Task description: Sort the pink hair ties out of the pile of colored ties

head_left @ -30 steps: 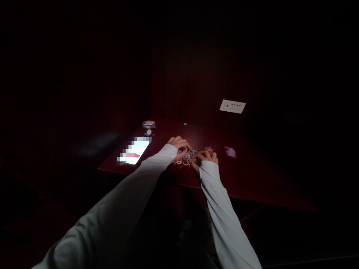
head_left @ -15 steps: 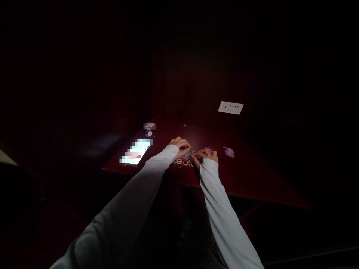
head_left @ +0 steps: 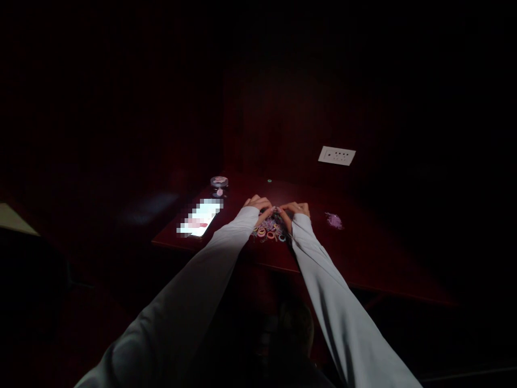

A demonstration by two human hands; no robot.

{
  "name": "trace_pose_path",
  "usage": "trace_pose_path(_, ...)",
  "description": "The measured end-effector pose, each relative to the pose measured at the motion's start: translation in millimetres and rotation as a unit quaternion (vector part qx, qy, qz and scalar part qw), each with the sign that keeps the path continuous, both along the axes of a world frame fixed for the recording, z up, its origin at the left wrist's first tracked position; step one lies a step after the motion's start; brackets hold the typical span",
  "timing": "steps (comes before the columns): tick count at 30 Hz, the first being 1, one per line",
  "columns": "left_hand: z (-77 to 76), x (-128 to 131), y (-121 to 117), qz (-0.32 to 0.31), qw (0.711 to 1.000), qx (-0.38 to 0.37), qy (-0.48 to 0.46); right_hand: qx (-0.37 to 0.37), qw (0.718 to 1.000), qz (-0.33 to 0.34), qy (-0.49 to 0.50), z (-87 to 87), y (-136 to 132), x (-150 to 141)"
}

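Having shifted forward since the earlier frame, the right hand (head_left: 295,208) is now, in the head view, bringing its fingertips close to those of the left hand (head_left: 257,203). Both hands are curling their fingers above the far side of a pile of small coloured bands (head_left: 271,226); whether they are gripping a band cannot be told. This pile is lying on the tabletop (head_left: 363,253), between a lit phone (head_left: 201,217) and a purple bundle (head_left: 334,220).

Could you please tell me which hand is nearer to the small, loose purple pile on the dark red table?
Right. The right hand is left of the small, loose purple pile, apart from it; the left hand is farther left, by the multicoloured heap.
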State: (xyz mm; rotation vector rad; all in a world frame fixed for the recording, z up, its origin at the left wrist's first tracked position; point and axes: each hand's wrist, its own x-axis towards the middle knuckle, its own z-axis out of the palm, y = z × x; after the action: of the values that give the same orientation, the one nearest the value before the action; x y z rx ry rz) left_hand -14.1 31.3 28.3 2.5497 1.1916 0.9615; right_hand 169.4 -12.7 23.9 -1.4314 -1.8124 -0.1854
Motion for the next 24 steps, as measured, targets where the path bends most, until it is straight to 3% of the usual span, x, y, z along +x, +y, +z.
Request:
trace_pose_path(8,2.8,-2,-4,-0.03,0.999,0.006,0.014,0.001,0.999,-0.039,0.005,-3.0,-21,0)
trace_pose_path(17,-0.7,-2,-1,-0.018,0.999,0.028,0.013,0.019,0.998,-0.054,-0.002,-9.7,-6,-1)
trace_pose_path(24,0.1,-5,0,-0.038,0.999,0.024,0.013,0.021,0.998,-0.045,-0.031,-11.1,-12,0)
